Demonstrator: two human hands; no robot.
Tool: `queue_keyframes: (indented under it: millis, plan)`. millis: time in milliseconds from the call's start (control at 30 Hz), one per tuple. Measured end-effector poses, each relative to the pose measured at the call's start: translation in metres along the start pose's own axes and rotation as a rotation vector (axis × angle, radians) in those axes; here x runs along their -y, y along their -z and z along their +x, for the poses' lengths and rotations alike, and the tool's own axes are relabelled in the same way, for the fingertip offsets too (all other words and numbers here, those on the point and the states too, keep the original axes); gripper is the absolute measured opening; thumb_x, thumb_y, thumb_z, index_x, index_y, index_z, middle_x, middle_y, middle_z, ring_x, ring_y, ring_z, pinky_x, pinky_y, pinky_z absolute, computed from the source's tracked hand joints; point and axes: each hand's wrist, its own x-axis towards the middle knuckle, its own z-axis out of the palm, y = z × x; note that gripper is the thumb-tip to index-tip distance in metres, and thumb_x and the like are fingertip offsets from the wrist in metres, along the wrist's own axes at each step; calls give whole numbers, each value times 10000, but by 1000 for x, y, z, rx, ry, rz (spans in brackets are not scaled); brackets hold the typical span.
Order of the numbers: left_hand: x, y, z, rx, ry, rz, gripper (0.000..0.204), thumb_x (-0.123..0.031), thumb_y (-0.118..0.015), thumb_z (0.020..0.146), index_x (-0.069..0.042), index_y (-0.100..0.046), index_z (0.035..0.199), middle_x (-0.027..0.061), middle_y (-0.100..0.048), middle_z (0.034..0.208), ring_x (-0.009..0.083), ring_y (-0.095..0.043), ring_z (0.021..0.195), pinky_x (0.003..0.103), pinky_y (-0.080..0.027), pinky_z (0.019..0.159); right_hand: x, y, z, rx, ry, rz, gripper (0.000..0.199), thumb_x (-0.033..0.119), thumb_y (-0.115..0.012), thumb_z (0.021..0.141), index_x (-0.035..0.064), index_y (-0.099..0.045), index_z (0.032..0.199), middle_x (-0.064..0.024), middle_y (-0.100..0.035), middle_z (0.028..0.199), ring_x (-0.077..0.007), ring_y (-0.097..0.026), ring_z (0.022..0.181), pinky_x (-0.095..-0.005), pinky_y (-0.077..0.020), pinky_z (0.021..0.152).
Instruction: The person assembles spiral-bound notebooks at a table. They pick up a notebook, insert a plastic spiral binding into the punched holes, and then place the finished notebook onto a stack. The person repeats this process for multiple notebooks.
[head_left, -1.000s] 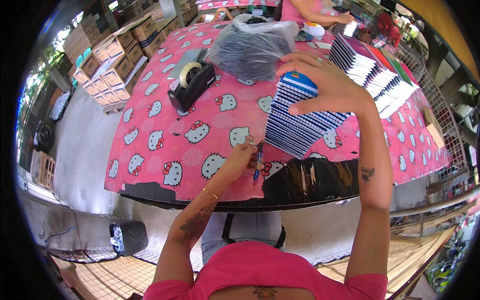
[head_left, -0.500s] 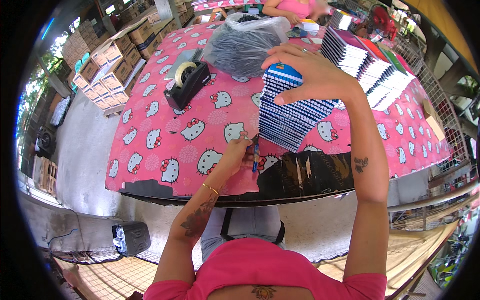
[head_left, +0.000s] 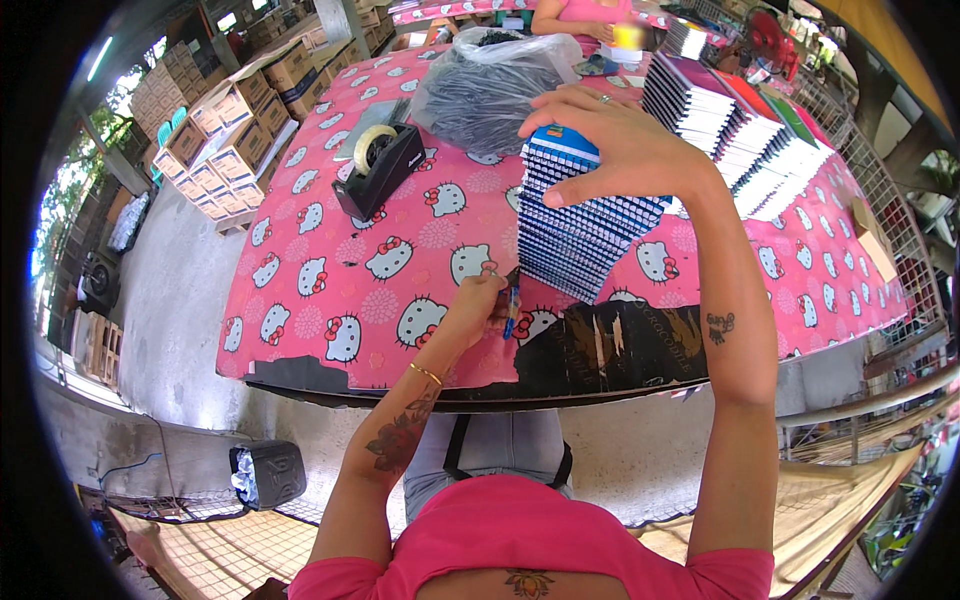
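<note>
Notebooks [head_left: 580, 225], spiral-bound and stacked in a tall pile near the front edge of the table [head_left: 300, 345], lean under our right hand [head_left: 610, 140], whose fingers are spread apart and pressed flat on the top blue cover. Nearer to us, at that front edge, our left hand [head_left: 478, 305] has its fingers closed around a blue pen [head_left: 512, 312], tip down beside the foot of the pile. The pink cartoon-cat tablecloth [head_left: 390, 250] ends just short of the edge, where a dark patterned sheet [head_left: 620, 345] shows beneath the stack. Farther back, toward the middle of the table, stands a black tape dispenser [head_left: 380, 170], and beyond it a bulging clear plastic bag [head_left: 490, 85] of dark items. Along the right side, rows of more notebooks with coloured covers [head_left: 740, 125] lie fanned out. At the far edge another person's hands [head_left: 585, 25] are at work.

We judge the pile the weak point: it tilts, it sits close to the front edge, and only one palm steadies it. A slip of that palm, or a nudge from the pen hand, could send books sliding to the floor.
</note>
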Motion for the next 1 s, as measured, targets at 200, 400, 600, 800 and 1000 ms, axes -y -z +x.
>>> queue_keyframes:
  millis: [200,400,600,800,1000]
  plan:
    - [4,-6,4,-181,-448,1034,223,-195,-511,891,-11,-611,967,190,-647,854,358,-661,737,439,-539,662,5,3,2,31,33,-43,648,504,-736,709,188,-555,1245,-89,-449,1418,-299,-411,1322,-446,-338,1047]
    - [3,-28,-16,-384,-602,1402,243,-184,-537,856,-5,-648,977,262,-611,1115,410,-642,903,499,-526,742,2,0,0,-11,26,-41,659,509,-733,675,185,-576,1226,-16,-508,1317,-258,-427,1291,-456,-321,1051]
    - [-15,6,4,-33,-435,1044,287,-199,-504,899,17,-603,1061,229,-663,948,368,-686,775,441,-553,683,1,0,0,-18,28,-32,653,504,-741,675,197,-576,1227,-25,-507,1325,-264,-427,1295,-448,-324,1058]
    - [-19,14,-8,89,100,166,279,-231,-463,951,32,-520,1025,172,-643,851,319,-697,763,431,-565,672,-6,-4,1,-17,40,20,657,510,-742,674,204,-575,1231,-35,-505,1341,-267,-417,1307,-466,-305,1068]
    - [-11,7,-5,53,114,-33,250,-233,-469,958,13,-509,974,162,-624,872,309,-692,764,428,-556,630,-5,-2,1,-10,28,11,663,523,-736,673,211,-574,1235,-38,-503,1344,-265,-414,1310,-486,-296,1065]
